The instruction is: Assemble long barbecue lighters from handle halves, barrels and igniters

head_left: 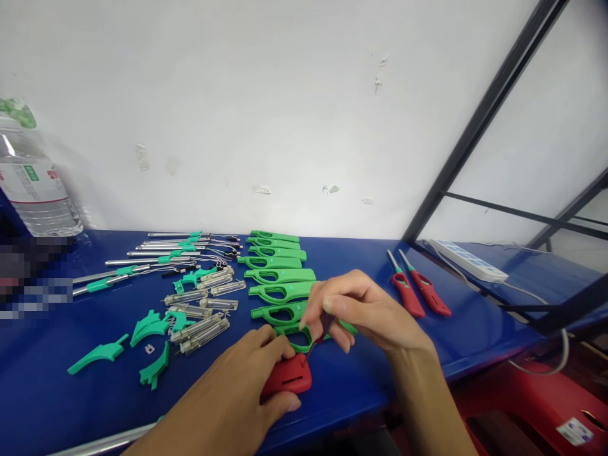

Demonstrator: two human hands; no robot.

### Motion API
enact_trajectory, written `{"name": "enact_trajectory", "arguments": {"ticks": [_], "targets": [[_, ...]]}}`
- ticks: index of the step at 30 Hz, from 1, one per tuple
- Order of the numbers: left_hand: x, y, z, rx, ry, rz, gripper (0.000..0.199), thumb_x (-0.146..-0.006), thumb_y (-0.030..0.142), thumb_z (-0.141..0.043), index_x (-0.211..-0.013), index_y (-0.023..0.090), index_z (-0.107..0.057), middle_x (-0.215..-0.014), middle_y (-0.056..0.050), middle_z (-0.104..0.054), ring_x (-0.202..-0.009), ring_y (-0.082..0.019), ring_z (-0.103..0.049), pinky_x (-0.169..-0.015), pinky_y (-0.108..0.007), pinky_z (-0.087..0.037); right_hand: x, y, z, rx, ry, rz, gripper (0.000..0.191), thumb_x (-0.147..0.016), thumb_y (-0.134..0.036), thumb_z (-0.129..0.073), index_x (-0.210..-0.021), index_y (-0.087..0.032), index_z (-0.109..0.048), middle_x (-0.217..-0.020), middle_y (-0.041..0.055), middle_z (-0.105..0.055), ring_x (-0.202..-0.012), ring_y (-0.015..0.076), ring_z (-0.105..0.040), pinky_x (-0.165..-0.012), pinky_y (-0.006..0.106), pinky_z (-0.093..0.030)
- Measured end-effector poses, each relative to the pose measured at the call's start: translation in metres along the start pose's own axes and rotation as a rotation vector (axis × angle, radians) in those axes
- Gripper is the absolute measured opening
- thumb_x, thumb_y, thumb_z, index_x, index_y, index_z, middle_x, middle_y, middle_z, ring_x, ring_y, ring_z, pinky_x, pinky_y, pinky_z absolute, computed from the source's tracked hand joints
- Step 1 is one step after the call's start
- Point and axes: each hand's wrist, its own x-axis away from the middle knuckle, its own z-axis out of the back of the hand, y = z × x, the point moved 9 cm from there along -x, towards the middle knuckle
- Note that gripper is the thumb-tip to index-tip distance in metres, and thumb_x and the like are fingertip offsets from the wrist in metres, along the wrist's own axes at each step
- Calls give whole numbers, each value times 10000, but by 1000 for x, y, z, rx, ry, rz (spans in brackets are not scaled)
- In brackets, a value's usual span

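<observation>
My left hand is closed around the red handle of a gas lighter, its slotted butt end facing right. A metal tube with a bit of green comes out past my left forearm and seems to belong to this lighter. My right hand is pinched above the butt end. Between its fingers is a small thin-shafted tool, mostly hidden, whose tip meets the red handle. Green lighter shells lie in a column just behind both hands.
Several metal nozzles with wires lie at the back left. Clear fuel tanks and green triggers are nearer. Two red lighters lie right, by a black frame and power strip. A bottle stands far left.
</observation>
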Motion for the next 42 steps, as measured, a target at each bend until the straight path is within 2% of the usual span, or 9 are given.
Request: {"name": "enact_trajectory", "arguments": {"ticks": [5, 9, 12, 16, 20, 22, 25, 35, 42], "targets": [[-2, 6, 5, 37, 67, -21, 476, -878, 496, -871, -1310, 323, -767, -1259, -65, -774, -1288, -358, -725, -1109, -416, -558, -3, 1, 2, -49, 36, -6, 273, -856, -381, -1001, -843, -178, -819, -756, 3, -747, -547, 80, -583, -461, 171, -422], [0, 5, 6, 30, 57, -4, 438, -885, 483, -864, -1282, 319, -780, -1250, -65, -775, -1276, -357, -733, -1113, -421, -558, -7, 1, 2, -88, 60, 12, 424, -640, -261, -1108, -732, -191, -701, -780, -42, -702, -572, 59, -534, -504, 163, -436], [2, 2, 4, 16, 6, 19, 352, -905, 404, -845, -1244, 320, -805, -1279, -63, -765, -1248, -349, -739, -1123, -448, -555, -7, 2, 0, -102, 58, -4, 544, -572, -220, -1132, -704, -200, -604, -772, -59, -706, -545, 46, -509, -472, 149, -412], [4, -1, -1, -45, -90, 62, 377, -935, 340, -824, -1310, 342, -797, -1401, -76, -725, -1303, -366, -707, -1189, -547, -520, -4, 7, -4, -109, 8, -59, 565, -674, -289, -1101, -779, -233, -549, -789, -25, -787, -535, 80, -613, -442, 153, -477], [3, 0, -1, -66, -103, 79, 392, -956, 319, -810, -1345, 352, -782, -1472, -78, -701, -1360, -377, -679, -1231, -578, -494, -3, 4, -5, -53, -26, -15, 414, -909, -513, -959, -934, -207, -681, -756, -16, -772, -557, 86, -642, -454, 142, -468], [2, 1, -2, -55, -104, 68, 393, -957, 306, -811, -1347, 348, -781, -1454, -78, -704, -1362, -376, -678, -1255, -596, -470, -2, 2, -6, -24, -48, 11, 475, -1023, -646, -803, -961, -178, -746, -807, 18, -791, -533, 70, -625, -470, 156, -467], [2, 1, -3, -32, -107, 57, 408, -954, 307, -824, -1357, 344, -778, -1429, -84, -702, -1370, -382, -675, -1284, -620, -433, -3, 0, -8, 6, -72, 25, 527, -1113, -636, -682, -946, -152, -808, -859, 47, -803, -502, 57, -610, -464, 173, -453], [3, 2, -2, -34, -98, 53, 380, -958, 270, -811, -1329, 342, -772, -1462, -75, -692, -1343, -378, -680, -1253, -633, -448, -3, 6, 0, -32, 21, -55, 320, -929, -435, -957, -924, -173, -774, -754, -18, -752, -521, 51, -631, -459, 129, -412], [1, 1, -4, -16, -94, 62, 368, -955, 309, -821, -1319, 348, -787, -1516, -88, -674, -1418, -411, -639, -1263, -644, -433, -5, 7, -5, -75, 34, -68, 445, -779, -346, -1050, -810, -215, -626, -816, 1, -794, -600, 92, -671, -513, 169, -524]]}}
